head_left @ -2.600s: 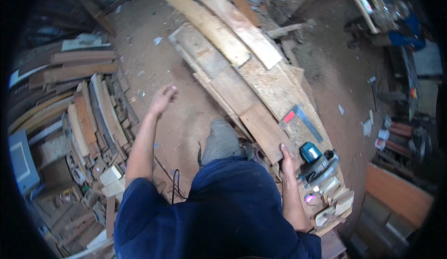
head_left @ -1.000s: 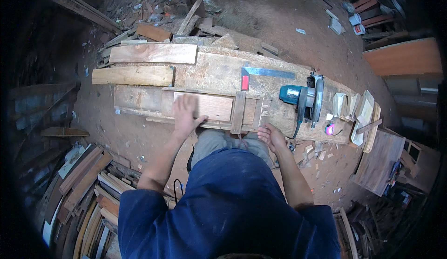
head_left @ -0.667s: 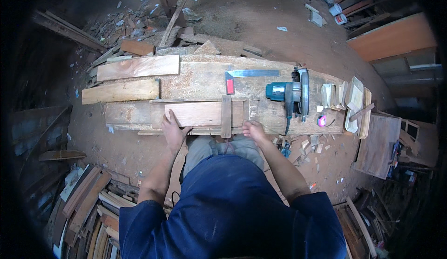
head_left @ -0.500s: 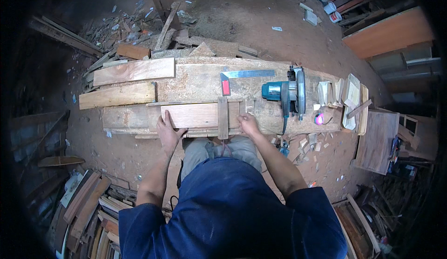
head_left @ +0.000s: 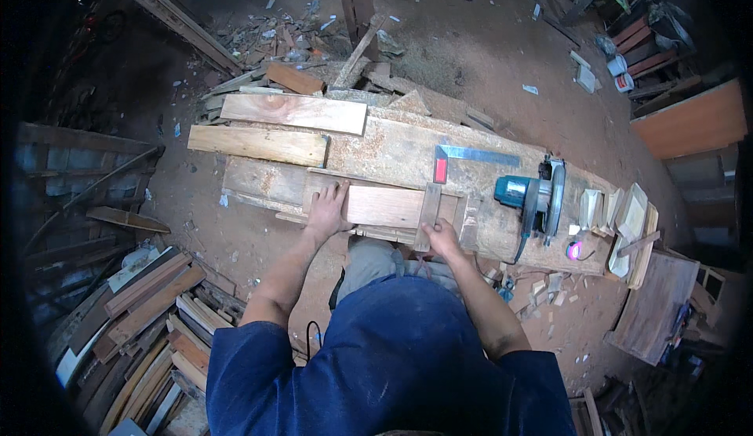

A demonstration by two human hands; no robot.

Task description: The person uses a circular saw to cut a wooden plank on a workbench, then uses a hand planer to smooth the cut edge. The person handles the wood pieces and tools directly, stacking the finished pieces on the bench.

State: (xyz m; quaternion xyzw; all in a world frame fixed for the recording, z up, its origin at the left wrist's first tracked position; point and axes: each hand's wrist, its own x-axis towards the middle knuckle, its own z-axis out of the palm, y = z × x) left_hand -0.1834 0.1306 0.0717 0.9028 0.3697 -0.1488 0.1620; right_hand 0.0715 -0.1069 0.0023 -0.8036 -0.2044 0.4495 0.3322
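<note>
A reddish plank (head_left: 386,206) lies along the near edge of the workbench, inside a long wooden guide. A short dark wooden strip (head_left: 427,215) crosses over its right part. My left hand (head_left: 328,210) rests on the plank's left end, fingers spread over the wood. At the strip's near end is my right hand (head_left: 441,237), thumb and fingers closed on it. Beyond them lies a try square (head_left: 478,156) with a red-marked stock. To its right stands a teal circular saw (head_left: 525,193).
Two pale boards (head_left: 294,113) lie at the bench's far left. On the right are a pink tape measure (head_left: 575,251) and several wood offcuts (head_left: 627,216). Stacked timber (head_left: 157,303) fills the floor at lower left. A wooden post (head_left: 355,1) rises behind the bench.
The view has turned, shifting the bench rightward in the picture. My left hand has moved onto the plank's left end. My right hand has gone from beside the strip to its near end.
</note>
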